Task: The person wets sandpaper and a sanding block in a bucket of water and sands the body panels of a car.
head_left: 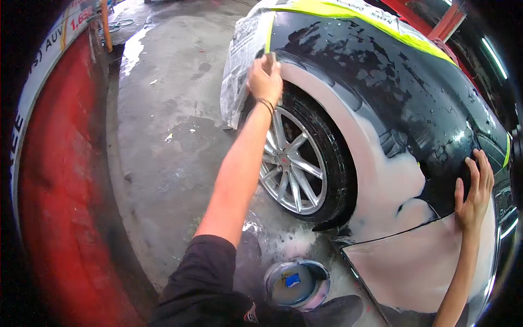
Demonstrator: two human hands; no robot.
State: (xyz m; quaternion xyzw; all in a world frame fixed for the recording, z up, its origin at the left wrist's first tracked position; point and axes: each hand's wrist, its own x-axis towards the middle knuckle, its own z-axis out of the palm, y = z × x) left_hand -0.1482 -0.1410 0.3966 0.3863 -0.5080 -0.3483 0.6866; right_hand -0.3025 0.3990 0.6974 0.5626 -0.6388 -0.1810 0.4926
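Note:
My left hand is closed around a small sanding block, held at the front edge of the wheel arch, beside the masking plastic. Over on the right, my right hand rests with spread fingers on the car's dark, wet fender, holding nothing. Pinkish-grey filler covers the arch rim and runs down onto the lower panel. Between my arms sits the wheel with its silver spoked rim and black tyre.
A bucket of murky water with a blue item floating in it stands between my legs. Yellow-green tape and masking plastic edge the fender. A red barrier curves along the left. Wet concrete floor lies beyond.

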